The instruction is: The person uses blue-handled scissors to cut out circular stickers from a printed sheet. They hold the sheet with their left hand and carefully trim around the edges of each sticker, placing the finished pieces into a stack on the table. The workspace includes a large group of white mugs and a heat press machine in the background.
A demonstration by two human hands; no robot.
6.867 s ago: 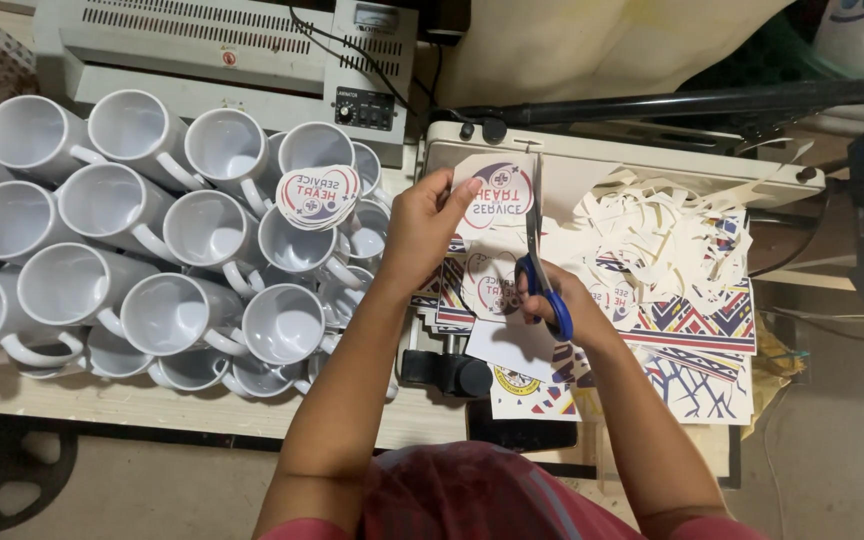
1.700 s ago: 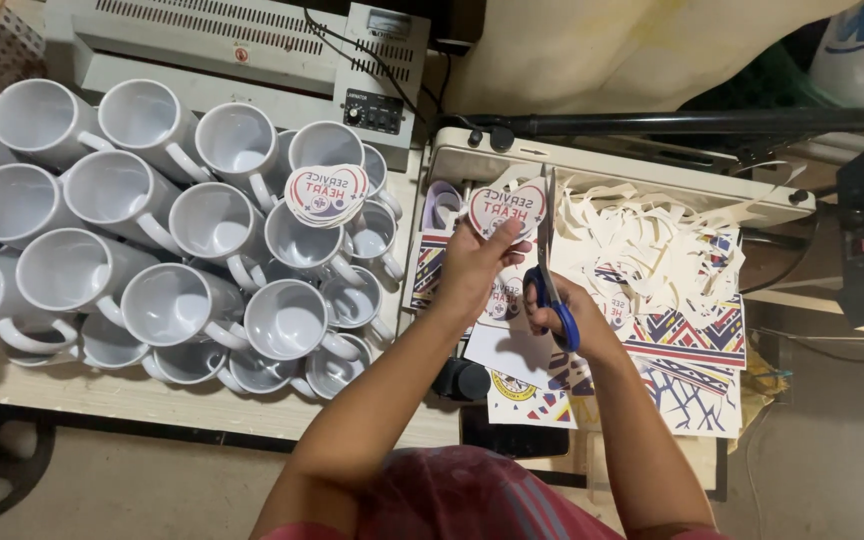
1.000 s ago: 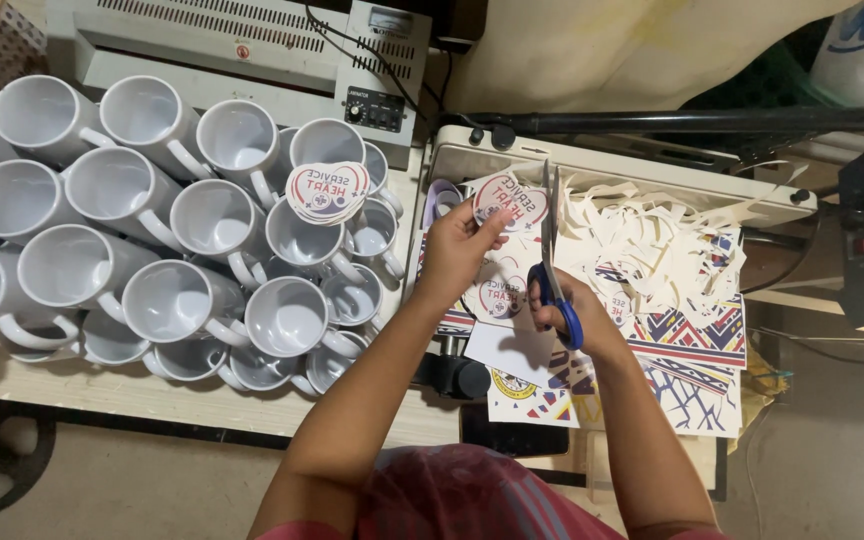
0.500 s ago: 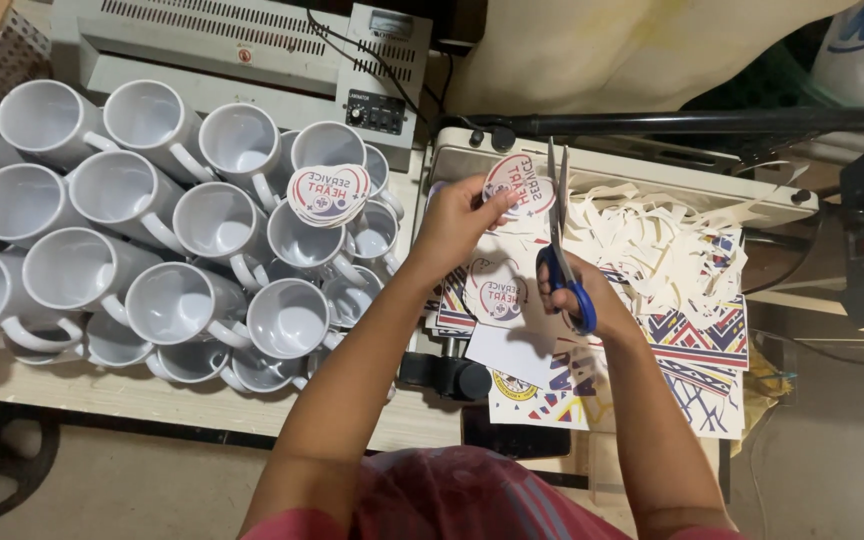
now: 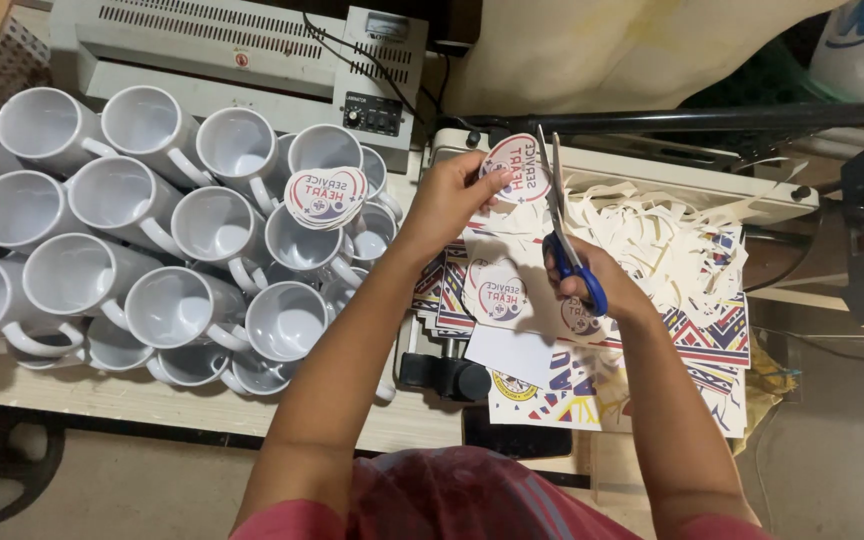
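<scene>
While the right hand (image 5: 600, 285) grips blue-handled steel scissors (image 5: 567, 240), blades slightly parted, the left hand (image 5: 444, 200) pinches a round printed paper cutout (image 5: 515, 167) just left of them — trimming its edge, I judge. Next cut needs the disc turned into the blades.

The scissors (image 5: 574, 262) in my right hand (image 5: 592, 285) have bright blue handles and grey steel blades, and the cutout (image 5: 515, 168) in my left hand (image 5: 449, 200) is white, ringed in red and navy with red lettering. Left of the cutout, the mugs (image 5: 167, 235) are plain glossy white, and the cutout stack (image 5: 325, 196) lying on them shows that same red and navy print. Right of the cutout the scraps (image 5: 652, 235) are cream, while the sheets (image 5: 697, 340) under them carry zigzag bands of navy, red and yellow on white.
</scene>
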